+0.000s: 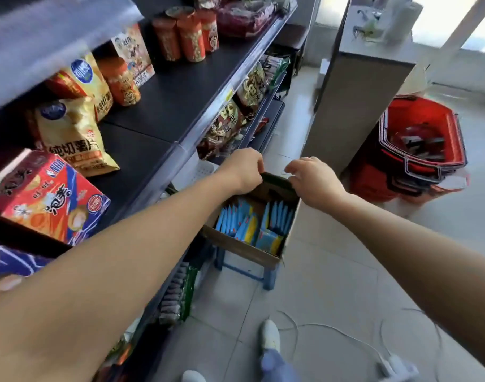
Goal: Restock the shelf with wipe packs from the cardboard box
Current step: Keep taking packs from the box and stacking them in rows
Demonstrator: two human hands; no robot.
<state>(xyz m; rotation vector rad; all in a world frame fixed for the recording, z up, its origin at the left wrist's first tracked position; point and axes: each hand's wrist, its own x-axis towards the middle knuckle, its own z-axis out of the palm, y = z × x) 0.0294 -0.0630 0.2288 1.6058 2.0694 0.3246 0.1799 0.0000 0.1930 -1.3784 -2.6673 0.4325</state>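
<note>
Left hand, right perhaps hold box; chips: 纯切薯片.

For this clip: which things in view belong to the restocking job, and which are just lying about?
Job: cardboard box, blue wipe packs, shelf, left hand and right hand at the box's far flap.
Lying about: red baskets, chip bags, white cable, blue stool under the box.

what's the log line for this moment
left hand, right hand: at cardboard box far flap, grip unclear | wipe packs: in box
</note>
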